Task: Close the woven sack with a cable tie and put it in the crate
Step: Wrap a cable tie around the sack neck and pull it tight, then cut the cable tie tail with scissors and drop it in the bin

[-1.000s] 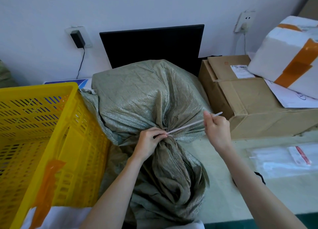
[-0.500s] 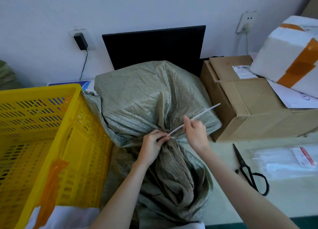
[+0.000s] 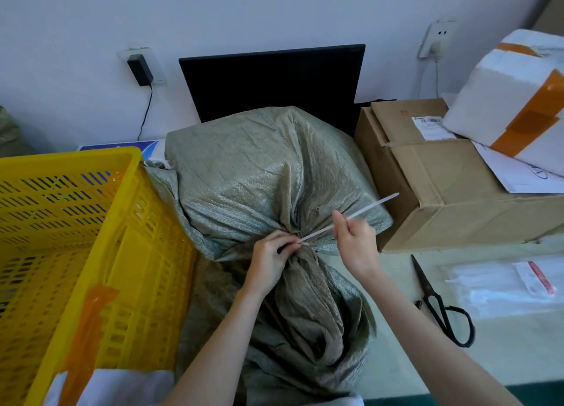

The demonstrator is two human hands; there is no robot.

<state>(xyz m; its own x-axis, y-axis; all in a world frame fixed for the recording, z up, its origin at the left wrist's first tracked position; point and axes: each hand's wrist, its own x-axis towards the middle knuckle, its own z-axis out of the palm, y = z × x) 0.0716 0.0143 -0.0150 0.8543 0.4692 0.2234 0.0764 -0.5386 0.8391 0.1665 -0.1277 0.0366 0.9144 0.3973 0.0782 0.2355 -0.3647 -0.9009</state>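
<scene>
**Two hands at the neck of the sack**

Two bare hands meet at the gathered neck of the grey-green woven sack (image 3: pixel 262 176), which lies on the pale worktop (image 3: pixel 500 356) with its full body bulging toward the wall and its loose mouth trailing toward the person. The left hand (image 3: pixel 270 260) is clenched round the bunched neck, its fingers (image 3: pixel 285 242) pinching the spot where the white cable tie (image 3: pixel 351 217) wraps the cloth. The right hand (image 3: pixel 355 240) sits just beside it, thumb and forefinger closed on the tie's free tail partway along; the rest of the tail sticks out past that hand, slanting up and to the right, its tip over the edge of the sack near the cardboard box (image 3: pixel 451 191).

The yellow slotted crate (image 3: pixel 91 240) stands to the left, touching the sack's side, with a strip of orange tape on its near wall. The sack is outside the crate.

On the right of the worktop, black-handled scissors (image 3: pixel 439 305) lie shut, well apart from the hands, beside a clear plastic packet (image 3: pixel 500 286) with a red-and-white label. A white foam box (image 3: pixel 512 100) bound with orange tape rests partly on the cardboard box. Behind the sack a dark flat screen (image 3: pixel 274 78) leans by the wall, and a black plug adapter (image 3: pixel 139 69) sits in a wall socket to its left.
</scene>
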